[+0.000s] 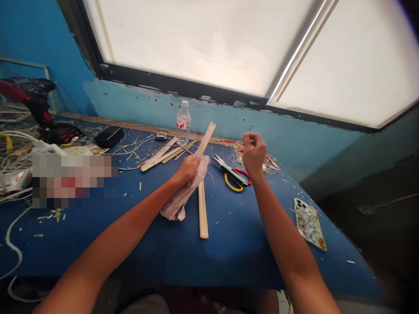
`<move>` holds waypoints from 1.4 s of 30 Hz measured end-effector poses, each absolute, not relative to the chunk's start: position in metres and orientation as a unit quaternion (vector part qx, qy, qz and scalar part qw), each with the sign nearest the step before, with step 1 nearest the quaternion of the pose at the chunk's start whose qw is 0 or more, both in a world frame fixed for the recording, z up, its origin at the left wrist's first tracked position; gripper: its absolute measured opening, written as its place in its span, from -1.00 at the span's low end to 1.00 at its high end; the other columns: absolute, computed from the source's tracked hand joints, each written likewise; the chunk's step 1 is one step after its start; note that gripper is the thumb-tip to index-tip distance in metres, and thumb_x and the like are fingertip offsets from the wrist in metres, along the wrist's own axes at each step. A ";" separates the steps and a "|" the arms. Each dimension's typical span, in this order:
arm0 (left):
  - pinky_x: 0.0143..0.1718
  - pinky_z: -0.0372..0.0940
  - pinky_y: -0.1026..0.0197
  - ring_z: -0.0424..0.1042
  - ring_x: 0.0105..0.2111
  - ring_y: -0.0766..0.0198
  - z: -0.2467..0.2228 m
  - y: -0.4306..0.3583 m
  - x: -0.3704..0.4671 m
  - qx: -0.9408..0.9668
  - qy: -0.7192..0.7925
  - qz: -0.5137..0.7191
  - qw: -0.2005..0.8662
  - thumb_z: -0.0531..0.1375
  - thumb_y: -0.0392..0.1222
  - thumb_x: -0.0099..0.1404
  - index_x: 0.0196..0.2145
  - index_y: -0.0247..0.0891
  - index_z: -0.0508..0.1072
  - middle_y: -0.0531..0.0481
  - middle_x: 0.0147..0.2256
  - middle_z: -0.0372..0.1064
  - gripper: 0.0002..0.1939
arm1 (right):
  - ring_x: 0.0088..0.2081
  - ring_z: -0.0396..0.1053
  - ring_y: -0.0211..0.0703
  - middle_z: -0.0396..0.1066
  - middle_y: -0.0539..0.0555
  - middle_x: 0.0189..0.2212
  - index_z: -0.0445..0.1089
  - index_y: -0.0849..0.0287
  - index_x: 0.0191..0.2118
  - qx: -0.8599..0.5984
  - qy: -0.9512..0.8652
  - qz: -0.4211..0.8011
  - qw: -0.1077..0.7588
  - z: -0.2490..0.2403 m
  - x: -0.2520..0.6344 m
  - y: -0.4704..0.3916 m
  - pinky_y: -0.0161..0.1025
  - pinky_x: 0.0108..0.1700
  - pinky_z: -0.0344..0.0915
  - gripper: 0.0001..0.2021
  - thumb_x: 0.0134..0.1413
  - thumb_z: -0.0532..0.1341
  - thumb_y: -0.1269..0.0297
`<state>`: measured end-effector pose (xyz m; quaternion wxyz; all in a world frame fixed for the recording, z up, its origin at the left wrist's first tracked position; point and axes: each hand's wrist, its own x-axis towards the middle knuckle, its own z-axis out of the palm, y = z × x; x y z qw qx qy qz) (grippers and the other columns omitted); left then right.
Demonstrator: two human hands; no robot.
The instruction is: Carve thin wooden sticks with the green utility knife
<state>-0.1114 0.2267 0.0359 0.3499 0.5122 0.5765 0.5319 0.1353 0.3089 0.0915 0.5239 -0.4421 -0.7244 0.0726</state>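
Observation:
A pale flat bamboo strip (207, 137) slants upward out of my left hand (189, 169), whose fingers are closed around it. Crumpled pinkish paper or cloth (186, 198) hangs from the same grip, and a thin stick (185, 149) pokes out beside the knuckles. Below the hand a second pale length (203, 213) shows; whether it joins the held strip is hidden. My right hand (254, 152) is raised, slightly blurred, its fingers curled closed; anything inside them is hidden. Near it on the blue table lie scissors (233, 174) with red and yellow handles and a green-and-black tool (234, 173).
A clear bottle (183, 124) stands near the wall beside loose bamboo strips (160, 157). A phone (309, 222) lies at the right edge. To the left are a cordless drill (32, 104), a black box (109, 137), white cables (13, 235) and scattered shavings.

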 end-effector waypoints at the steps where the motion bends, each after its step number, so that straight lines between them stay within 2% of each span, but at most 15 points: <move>1: -0.20 0.25 0.17 0.37 -0.34 0.21 0.034 0.230 -0.113 0.509 0.581 0.533 0.345 0.13 -0.02 0.39 -0.27 -0.31 0.50 -0.08 -0.34 0.46 -0.70 | -0.22 0.46 -0.03 0.53 0.17 -0.26 0.51 0.14 -0.18 -0.489 -0.715 0.058 0.497 0.082 0.138 0.310 -0.10 -0.13 0.34 -0.48 0.34 0.05 -0.22; 3: -0.24 0.24 0.19 0.33 -0.38 0.25 0.032 0.234 -0.115 0.506 0.582 0.536 0.342 0.16 -0.06 0.37 -0.28 -0.29 0.48 -0.04 -0.36 0.43 -0.76 | -0.25 0.45 -0.02 0.54 0.16 -0.30 0.50 0.13 -0.32 -0.550 -0.758 0.077 0.341 0.065 0.145 0.313 -0.12 -0.15 0.31 -0.49 0.22 0.17 -0.28; 6: -0.32 0.21 0.22 0.28 -0.45 0.30 0.030 0.234 -0.118 0.497 0.571 0.546 0.360 0.20 -0.04 0.36 -0.24 -0.26 0.48 -0.01 -0.39 0.39 -0.78 | -0.25 0.46 -0.02 0.56 0.14 -0.27 0.50 0.12 -0.32 -0.539 -0.819 0.114 0.161 0.047 0.156 0.318 -0.18 -0.24 0.27 -0.50 0.02 0.34 -0.30; 8: -0.38 0.19 0.23 0.25 -0.49 0.32 0.030 0.232 -0.119 0.481 0.570 0.545 0.383 0.22 -0.02 0.36 -0.19 -0.24 0.48 0.02 -0.43 0.35 -0.77 | -0.24 0.46 -0.02 0.56 0.13 -0.25 0.48 0.12 -0.28 -0.519 -0.841 0.111 0.107 0.043 0.159 0.320 -0.20 -0.28 0.24 -0.52 -0.03 0.40 -0.24; 11: -0.40 0.20 0.25 0.27 -0.48 0.33 0.033 0.229 -0.120 0.469 0.558 0.552 0.405 0.26 -0.04 0.33 -0.21 -0.23 0.49 0.01 -0.40 0.37 -0.79 | -0.23 0.45 0.02 0.55 0.16 -0.24 0.46 0.13 -0.23 -0.525 -0.844 0.086 0.071 0.041 0.157 0.320 -0.19 -0.28 0.24 -0.60 0.08 0.36 -0.14; 14: -0.38 0.23 0.25 0.32 -0.45 0.33 0.035 0.228 -0.119 0.466 0.540 0.569 0.408 0.30 -0.06 0.29 -0.27 -0.24 0.51 -0.01 -0.39 0.40 -0.81 | -0.21 0.46 0.04 0.55 0.20 -0.24 0.45 0.14 -0.19 -0.538 -0.835 0.084 0.081 0.042 0.153 0.315 -0.16 -0.23 0.26 -0.67 0.22 0.27 -0.06; 16: -0.40 0.22 0.24 0.30 -0.49 0.32 0.036 0.229 -0.118 0.459 0.542 0.569 0.414 0.31 -0.06 0.29 -0.29 -0.23 0.50 0.01 -0.46 0.36 -0.81 | -0.21 0.46 0.02 0.55 0.19 -0.22 0.44 0.15 -0.12 -0.539 -0.825 0.109 0.133 0.043 0.149 0.310 -0.16 -0.21 0.29 -0.68 0.26 0.22 -0.02; 20: -0.48 0.16 0.25 0.25 -0.56 0.34 0.032 0.233 -0.114 0.451 0.544 0.562 0.431 0.25 -0.03 0.34 -0.29 -0.23 0.50 0.02 -0.51 0.35 -0.79 | -0.09 0.46 0.06 0.51 0.22 -0.06 0.41 0.18 0.05 -0.486 -0.818 0.116 0.286 0.046 0.139 0.304 -0.09 -0.05 0.34 -0.58 0.19 0.27 0.03; 23: -0.47 0.16 0.26 0.28 -0.53 0.33 0.026 0.238 -0.114 0.457 0.550 0.561 0.419 0.21 0.01 0.37 -0.29 -0.27 0.53 -0.05 -0.44 0.44 -0.73 | -0.01 0.40 0.13 0.44 0.29 0.00 0.41 0.21 0.03 -0.441 -0.826 0.057 0.346 0.047 0.129 0.300 -0.01 0.05 0.30 -0.62 0.13 0.25 0.16; 26: -0.37 0.25 0.23 0.37 -0.45 0.28 0.023 0.241 -0.113 0.471 0.554 0.555 0.404 0.17 0.00 0.38 -0.30 -0.31 0.54 -0.11 -0.37 0.51 -0.69 | -0.07 0.40 0.13 0.44 0.28 -0.05 0.36 0.19 0.01 -0.434 -0.829 0.054 0.349 0.046 0.121 0.294 -0.01 -0.01 0.30 -0.66 0.10 0.16 0.27; 30: -0.32 0.26 0.19 0.40 -0.41 0.23 0.026 0.235 -0.107 0.498 0.549 0.540 0.399 0.21 0.05 0.33 -0.31 -0.32 0.55 -0.12 -0.38 0.51 -0.66 | -0.15 0.39 0.13 0.47 0.25 -0.14 0.31 0.16 0.00 -0.453 -0.829 0.068 0.319 0.044 0.115 0.285 -0.05 -0.11 0.27 -0.67 0.09 0.12 0.29; 36: -0.36 0.23 0.20 0.37 -0.42 0.26 0.032 0.218 -0.093 0.547 0.538 0.500 0.402 0.37 0.04 0.16 -0.30 -0.31 0.55 -0.08 -0.38 0.49 -0.67 | -0.05 0.34 0.16 0.44 0.28 -0.11 0.27 0.14 -0.09 -0.434 -0.849 0.042 0.298 0.040 0.108 0.280 -0.03 0.00 0.24 -0.75 0.07 0.10 0.32; 42: -0.36 0.21 0.22 0.34 -0.42 0.28 0.034 0.214 -0.090 0.559 0.512 0.503 0.416 0.37 -0.05 0.12 -0.30 -0.32 0.54 -0.04 -0.38 0.46 -0.71 | -0.09 0.32 0.12 0.43 0.23 -0.13 0.22 0.08 -0.16 -0.391 -0.873 0.047 0.287 0.033 0.096 0.276 -0.04 -0.02 0.25 -0.81 0.05 0.11 0.34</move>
